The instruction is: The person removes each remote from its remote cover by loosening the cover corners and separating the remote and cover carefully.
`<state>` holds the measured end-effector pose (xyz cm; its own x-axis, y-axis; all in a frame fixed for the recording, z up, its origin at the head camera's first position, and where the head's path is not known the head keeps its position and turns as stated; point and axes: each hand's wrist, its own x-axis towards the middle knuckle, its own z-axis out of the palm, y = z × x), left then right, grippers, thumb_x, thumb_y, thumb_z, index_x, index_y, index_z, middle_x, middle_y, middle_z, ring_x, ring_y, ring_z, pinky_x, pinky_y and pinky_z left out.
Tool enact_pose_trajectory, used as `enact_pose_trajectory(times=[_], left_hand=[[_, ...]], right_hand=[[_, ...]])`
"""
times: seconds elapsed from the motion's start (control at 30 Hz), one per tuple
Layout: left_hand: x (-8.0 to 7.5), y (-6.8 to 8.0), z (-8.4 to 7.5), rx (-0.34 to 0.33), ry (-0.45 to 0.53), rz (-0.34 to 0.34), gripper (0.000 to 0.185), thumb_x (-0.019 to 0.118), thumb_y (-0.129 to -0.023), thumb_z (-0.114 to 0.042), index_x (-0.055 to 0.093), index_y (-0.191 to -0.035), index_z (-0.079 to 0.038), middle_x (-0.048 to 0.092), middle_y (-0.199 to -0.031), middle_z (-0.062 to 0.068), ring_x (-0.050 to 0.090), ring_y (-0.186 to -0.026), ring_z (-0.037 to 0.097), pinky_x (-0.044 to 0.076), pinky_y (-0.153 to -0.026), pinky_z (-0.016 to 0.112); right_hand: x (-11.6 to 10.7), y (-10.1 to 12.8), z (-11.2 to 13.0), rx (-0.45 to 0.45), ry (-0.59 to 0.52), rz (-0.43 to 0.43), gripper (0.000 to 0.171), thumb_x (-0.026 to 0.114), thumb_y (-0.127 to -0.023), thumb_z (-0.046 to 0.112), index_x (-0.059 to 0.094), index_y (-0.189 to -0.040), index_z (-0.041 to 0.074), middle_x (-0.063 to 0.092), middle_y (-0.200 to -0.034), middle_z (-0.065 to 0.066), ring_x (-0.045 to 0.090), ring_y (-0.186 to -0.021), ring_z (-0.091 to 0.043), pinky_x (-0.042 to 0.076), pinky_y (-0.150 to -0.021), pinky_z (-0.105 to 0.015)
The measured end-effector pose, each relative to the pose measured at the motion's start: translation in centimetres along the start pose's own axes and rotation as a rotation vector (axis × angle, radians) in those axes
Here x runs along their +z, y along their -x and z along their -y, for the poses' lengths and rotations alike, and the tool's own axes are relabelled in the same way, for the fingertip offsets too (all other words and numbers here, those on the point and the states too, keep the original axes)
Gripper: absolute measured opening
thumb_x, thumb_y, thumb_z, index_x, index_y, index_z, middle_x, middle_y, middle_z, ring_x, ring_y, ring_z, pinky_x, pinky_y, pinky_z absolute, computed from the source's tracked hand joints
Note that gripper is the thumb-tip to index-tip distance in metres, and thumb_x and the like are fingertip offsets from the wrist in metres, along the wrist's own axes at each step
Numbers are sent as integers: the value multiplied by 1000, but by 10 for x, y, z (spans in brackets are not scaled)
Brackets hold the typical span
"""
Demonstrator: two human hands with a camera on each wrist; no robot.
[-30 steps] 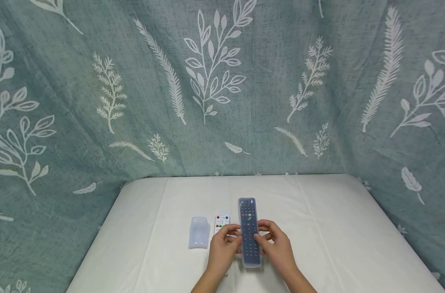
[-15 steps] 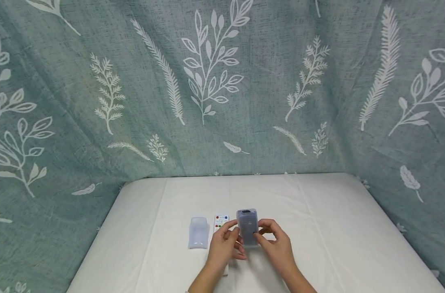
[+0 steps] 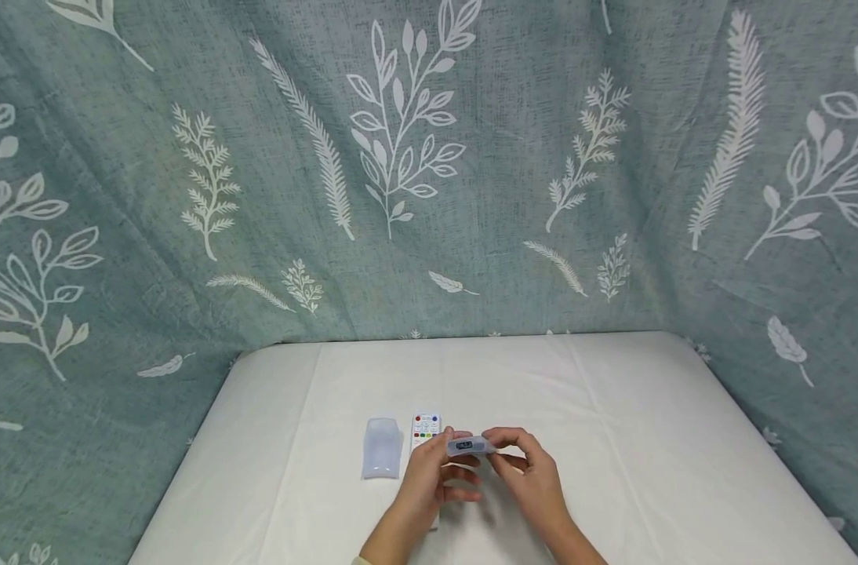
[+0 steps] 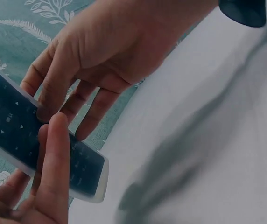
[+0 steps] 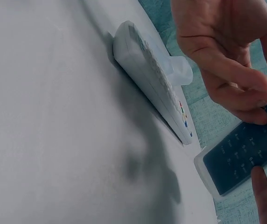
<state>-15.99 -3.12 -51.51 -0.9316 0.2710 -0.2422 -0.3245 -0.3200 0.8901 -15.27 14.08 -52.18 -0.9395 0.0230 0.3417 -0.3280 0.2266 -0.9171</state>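
Both hands hold a dark remote control in a clear cover above the table, with its far end tipped up toward the head camera. My left hand grips its left side, thumb uppermost and lower fingers spread. On the other side my right hand pinches the edge between thumb and fingers. The button face of the remote control shows in the left wrist view. In the right wrist view the covered end of the remote control hangs over the cloth, partly hidden by fingers.
A white remote control with coloured buttons lies partly behind the left hand. To its left lies a translucent cover. White cloth spreads over the table, and a green leaf-patterned curtain hangs behind.
The dark remote control has tilted from showing its long button face to showing its end in the head view. Both hands have turned with it, and the left fingers have spread beneath.
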Motion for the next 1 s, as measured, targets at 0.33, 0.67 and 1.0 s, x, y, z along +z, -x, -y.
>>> enact_pose_trajectory(times=[0.33, 0.67, 1.0], left_hand=[[-2, 0, -2, 2, 40, 26, 43, 57, -100, -30, 57, -132, -2, 66, -108, 5, 69, -76, 13, 64, -67, 32], [-5, -1, -2, 16, -27, 17, 42, 60, -97, -19, 56, -137, -9, 67, -100, -2, 70, -84, 10, 58, -64, 23], [-6, -4, 3, 111, -200, -58, 43, 72, -85, -5, 63, -127, -16, 65, -100, 3, 60, -71, 7, 52, -50, 21]], right_hand=[[1, 2, -5, -129, 109, -7, 38, 75, -81, -9, 64, -96, 24, 71, -114, 6, 56, -102, -3, 61, -84, -28], [0, 2, -9, -51, 121, 28, 37, 70, -85, -10, 64, -96, 25, 64, -127, -1, 60, -117, -9, 61, -83, -23], [-5, 0, -16, -111, 139, 36, 37, 64, -87, -12, 63, -95, 25, 63, -127, 0, 64, -110, -11, 59, -78, -25]])
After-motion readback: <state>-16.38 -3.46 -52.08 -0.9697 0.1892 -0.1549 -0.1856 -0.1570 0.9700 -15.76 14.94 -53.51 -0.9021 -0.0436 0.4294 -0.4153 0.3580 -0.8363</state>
